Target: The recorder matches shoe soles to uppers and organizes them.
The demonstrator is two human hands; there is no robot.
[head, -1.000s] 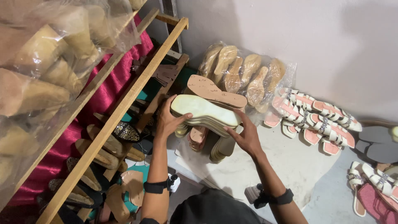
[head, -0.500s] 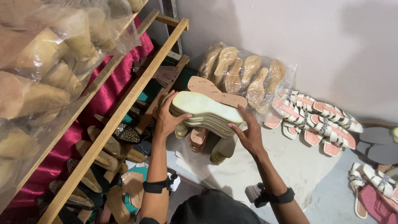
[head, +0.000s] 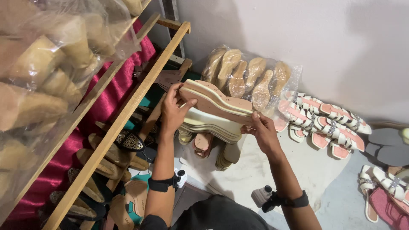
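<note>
both grips on soles (head: 215, 102), lengthwise left-right

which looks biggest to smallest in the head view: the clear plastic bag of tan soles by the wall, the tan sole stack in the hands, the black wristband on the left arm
1. Clear plastic bag of tan soles
2. Tan sole stack, nearer the camera, so this ranking is unsure
3. Black wristband

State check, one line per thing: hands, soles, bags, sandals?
Left hand: grips the heel end of the held soles.
Right hand: grips their toe end.
Held soles: stacked, lifted, tilted.
Sole pile: stacked beneath them.
Bagged soles: sealed in clear plastic, against the wall.
Sandals: in rows on the floor.
Shelf bag: full, on the rack.
</note>
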